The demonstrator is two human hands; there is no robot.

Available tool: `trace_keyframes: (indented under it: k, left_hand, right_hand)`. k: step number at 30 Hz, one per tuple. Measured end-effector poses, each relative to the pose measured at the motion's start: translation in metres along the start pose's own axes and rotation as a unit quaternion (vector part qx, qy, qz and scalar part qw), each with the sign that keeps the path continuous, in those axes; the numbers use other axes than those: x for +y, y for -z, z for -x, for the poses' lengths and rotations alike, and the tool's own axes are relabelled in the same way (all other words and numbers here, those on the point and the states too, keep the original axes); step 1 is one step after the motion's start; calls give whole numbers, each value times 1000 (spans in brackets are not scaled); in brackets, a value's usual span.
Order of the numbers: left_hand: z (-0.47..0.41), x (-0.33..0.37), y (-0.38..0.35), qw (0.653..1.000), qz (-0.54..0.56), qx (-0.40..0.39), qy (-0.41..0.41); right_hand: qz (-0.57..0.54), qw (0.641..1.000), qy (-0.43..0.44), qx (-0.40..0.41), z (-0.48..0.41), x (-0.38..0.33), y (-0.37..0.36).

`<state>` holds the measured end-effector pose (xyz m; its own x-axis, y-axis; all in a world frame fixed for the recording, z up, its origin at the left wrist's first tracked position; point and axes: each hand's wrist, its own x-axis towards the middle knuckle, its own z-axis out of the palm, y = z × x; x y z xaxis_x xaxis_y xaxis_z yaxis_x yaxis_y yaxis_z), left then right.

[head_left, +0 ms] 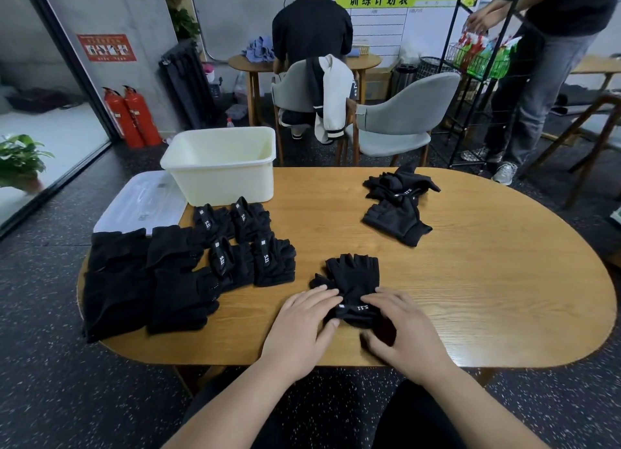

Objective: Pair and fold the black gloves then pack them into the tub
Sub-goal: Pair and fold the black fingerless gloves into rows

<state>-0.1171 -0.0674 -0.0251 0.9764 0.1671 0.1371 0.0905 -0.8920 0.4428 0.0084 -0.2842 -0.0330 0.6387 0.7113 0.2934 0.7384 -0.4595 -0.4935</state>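
A pair of black fingerless gloves [353,274] lies stacked on the wooden table [487,280] near its front edge, fingers pointing away from me, a white-lettered strap across the cuff. My left hand [302,324] holds the cuff's left side, fingers on top and thumb at the lower edge. My right hand [403,327] pinches the right side of the cuff, thumb under it. The cream tub [218,180] stands at the far left of the table with nothing visible inside. Several folded glove pairs [245,243] sit in rows in front of it.
Larger black folded gloves [134,280] fill the table's left edge. A loose pile of black gloves [400,200] lies at the far middle right. A clear lid [141,203] sits left of the tub. Chairs and two people are beyond the table.
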Motion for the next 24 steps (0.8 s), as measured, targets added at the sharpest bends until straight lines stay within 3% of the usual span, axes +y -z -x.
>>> trace_keyframes:
  k: [9, 16, 24]
  left_hand:
    - [3, 4, 7, 998, 44, 25, 29]
    - [-3, 2, 6, 986, 110, 70, 108]
    - [-18, 23, 6, 974, 141, 100, 144]
  right_hand:
    - [-108, 988, -80, 70, 2, -5, 7]
    - [-140, 982, -117, 53, 4, -10, 11]
    - [-199, 961, -177, 69, -5, -12, 15]
